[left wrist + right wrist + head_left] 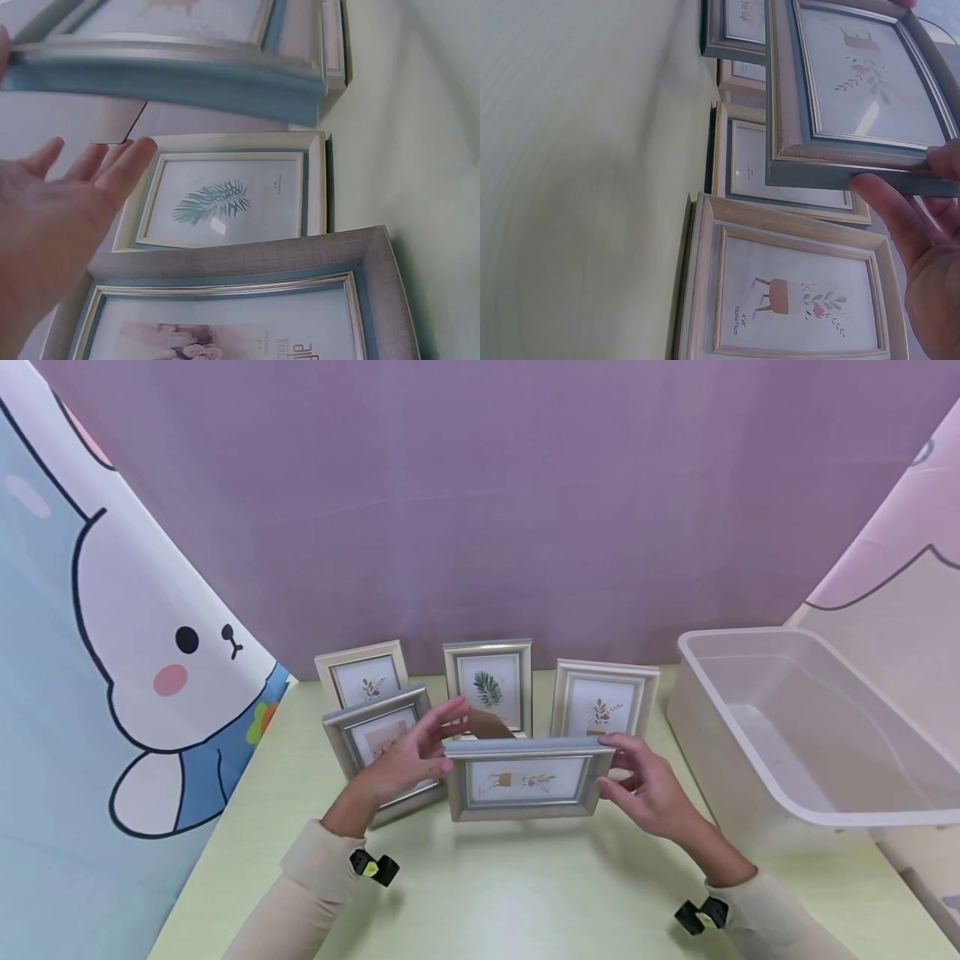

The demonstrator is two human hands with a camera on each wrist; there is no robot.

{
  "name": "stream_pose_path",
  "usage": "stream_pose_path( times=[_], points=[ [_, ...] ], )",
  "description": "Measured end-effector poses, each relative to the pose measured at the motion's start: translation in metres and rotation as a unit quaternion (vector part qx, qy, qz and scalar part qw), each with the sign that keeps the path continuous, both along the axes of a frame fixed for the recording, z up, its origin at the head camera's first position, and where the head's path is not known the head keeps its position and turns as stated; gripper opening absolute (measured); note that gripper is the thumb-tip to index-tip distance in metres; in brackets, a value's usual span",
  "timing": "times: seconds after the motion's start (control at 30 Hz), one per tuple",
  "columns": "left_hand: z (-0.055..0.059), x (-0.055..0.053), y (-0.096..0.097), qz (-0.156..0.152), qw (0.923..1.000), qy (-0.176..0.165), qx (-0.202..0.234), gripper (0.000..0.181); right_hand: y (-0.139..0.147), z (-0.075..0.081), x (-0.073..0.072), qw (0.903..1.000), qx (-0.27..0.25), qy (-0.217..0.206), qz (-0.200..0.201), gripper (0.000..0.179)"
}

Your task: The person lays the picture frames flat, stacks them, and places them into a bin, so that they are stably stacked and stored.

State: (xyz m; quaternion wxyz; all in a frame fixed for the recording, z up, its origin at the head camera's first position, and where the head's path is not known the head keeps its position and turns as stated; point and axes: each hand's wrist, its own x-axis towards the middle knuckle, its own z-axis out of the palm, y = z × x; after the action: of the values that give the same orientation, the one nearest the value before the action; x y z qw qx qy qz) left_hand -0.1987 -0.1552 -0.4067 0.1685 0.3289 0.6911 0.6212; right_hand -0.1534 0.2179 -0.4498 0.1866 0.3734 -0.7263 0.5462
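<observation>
Held sideways just above the table is a silver-grey picture frame (528, 779) with a potted-plant print, turned on its side. My right hand (652, 789) pinches its right end between thumb and fingers, as the right wrist view also shows. At its left end is my left hand (408, 756), fingers stretched out and thumb by the frame's edge; whether the thumb touches cannot be made out. Behind the left hand leans a grey frame with a rose print (225, 259). A cream frame with a green leaf (489, 685) stands at the back middle.
A light frame with a plant print (606, 697) stands back right, and another pale frame (363, 675) back left. A large translucent plastic bin (750, 777) sits at the right of the pale green table (495, 893). A purple curtain (480, 510) hangs behind.
</observation>
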Motion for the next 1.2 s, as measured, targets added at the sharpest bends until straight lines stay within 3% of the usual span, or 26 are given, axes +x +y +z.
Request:
stream_pose_path(
  times=[0.23,0.37,0.77,1.2],
  points=[
    [0.0057,0.0044,0.0012,0.088,0.9949,0.003,-0.048,0.073,0.0004,-0.0031,-0.0018,0.9998,0.001,-0.003,-0.021,0.066],
    [0.0062,0.0064,0.0024,0.111,0.9911,0.001,-0.073,0.066,0.0006,-0.0038,-0.0017,0.9995,0.006,-0.005,-0.032,0.066],
    [0.007,0.0098,0.0041,0.113,0.9891,0.03,-0.089,0.043,0.0009,-0.0042,-0.0017,0.9978,0.025,-0.004,-0.061,0.067],
    [0.0074,0.0093,0.0064,0.118,0.9882,0.03,-0.092,0.031,0.0017,-0.0033,-0.0014,0.9984,0.021,-0.02,-0.048,0.067]
  ],
)
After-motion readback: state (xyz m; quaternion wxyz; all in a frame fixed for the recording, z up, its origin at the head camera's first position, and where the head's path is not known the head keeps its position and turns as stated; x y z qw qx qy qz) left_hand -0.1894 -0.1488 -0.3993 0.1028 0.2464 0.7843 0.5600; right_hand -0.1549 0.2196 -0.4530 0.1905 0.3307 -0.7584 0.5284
